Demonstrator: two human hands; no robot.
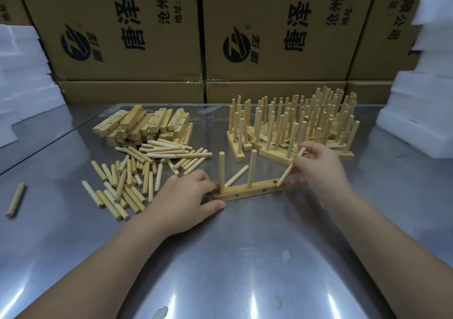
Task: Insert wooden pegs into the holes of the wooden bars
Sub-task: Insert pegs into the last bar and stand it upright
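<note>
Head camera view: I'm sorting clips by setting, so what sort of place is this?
Probably a small factory or warehouse assembly bench: stacked printed cardboard boxes behind a metal table, white foam blocks at both sides, and batches of loose pegs, drilled bars and finished pegged bars.

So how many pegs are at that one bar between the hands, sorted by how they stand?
Upright pegs in the bar: 2
Leaning peg, not held: 1
Slanted peg pinched by the right hand: 1
Total: 4
</note>
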